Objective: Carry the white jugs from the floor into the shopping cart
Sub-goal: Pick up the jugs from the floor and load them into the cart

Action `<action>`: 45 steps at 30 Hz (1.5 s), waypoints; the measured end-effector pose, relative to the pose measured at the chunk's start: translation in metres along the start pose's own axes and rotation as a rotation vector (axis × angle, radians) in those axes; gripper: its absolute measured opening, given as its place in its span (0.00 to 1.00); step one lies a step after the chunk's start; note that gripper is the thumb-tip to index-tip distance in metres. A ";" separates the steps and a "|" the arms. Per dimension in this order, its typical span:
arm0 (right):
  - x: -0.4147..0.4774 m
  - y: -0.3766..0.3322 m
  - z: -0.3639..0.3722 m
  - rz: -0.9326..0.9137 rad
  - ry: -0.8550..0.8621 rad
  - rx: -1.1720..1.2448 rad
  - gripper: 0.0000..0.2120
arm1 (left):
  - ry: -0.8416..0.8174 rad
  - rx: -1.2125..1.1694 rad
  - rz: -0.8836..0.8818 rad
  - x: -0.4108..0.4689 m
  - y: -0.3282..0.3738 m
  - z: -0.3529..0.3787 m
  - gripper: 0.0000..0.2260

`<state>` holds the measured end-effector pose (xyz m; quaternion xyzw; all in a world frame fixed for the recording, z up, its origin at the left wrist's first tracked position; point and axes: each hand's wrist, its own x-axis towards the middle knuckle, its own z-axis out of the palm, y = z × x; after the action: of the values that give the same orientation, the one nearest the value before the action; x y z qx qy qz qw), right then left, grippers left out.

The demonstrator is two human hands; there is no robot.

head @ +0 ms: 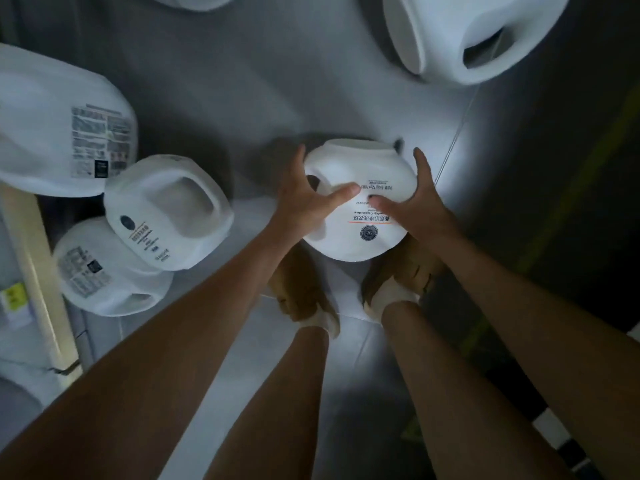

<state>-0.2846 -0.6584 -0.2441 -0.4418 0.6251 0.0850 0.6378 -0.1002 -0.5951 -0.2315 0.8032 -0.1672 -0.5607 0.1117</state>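
crouching over the grey floor (242,98), the person had white jugs scattered round them: a big labelled jug (52,133) lay on its side at the far left, and just right of it a smaller jug with an open handle (166,209) rested on top of another labelled jug (104,275). moving toward the middle, the left hand (304,199) lay on the left shoulder of the target jug (349,161), beside its handle opening, with fingers spread and fairly straight and the thumb reaching across the front. that jug lay on the floor directly ahead of the tan shoes (301,289), its long axis running away from the person and its printed label facing up. the right hand (415,202) pressed the opposite flank in the same way, thumb over the label, so the jug sat squeezed between two flat, spread hands and neither was nearer than the other. farther right and up, one more jug (467,36) lay well apart, handle hole showing. no shopping cart could be made out, so the lift would probably be straight up between the palms, followed by a turn toward wherever the cart stood.
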 end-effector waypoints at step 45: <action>-0.629 -0.408 0.076 -0.921 -0.404 -0.677 0.38 | 0.731 -0.595 0.256 -0.688 0.036 -0.312 0.57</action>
<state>-0.0884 -0.5709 0.4781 -0.8204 0.1742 0.0767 0.5392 -0.0289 -0.3598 0.4836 0.8538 -0.0469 -0.2474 0.4556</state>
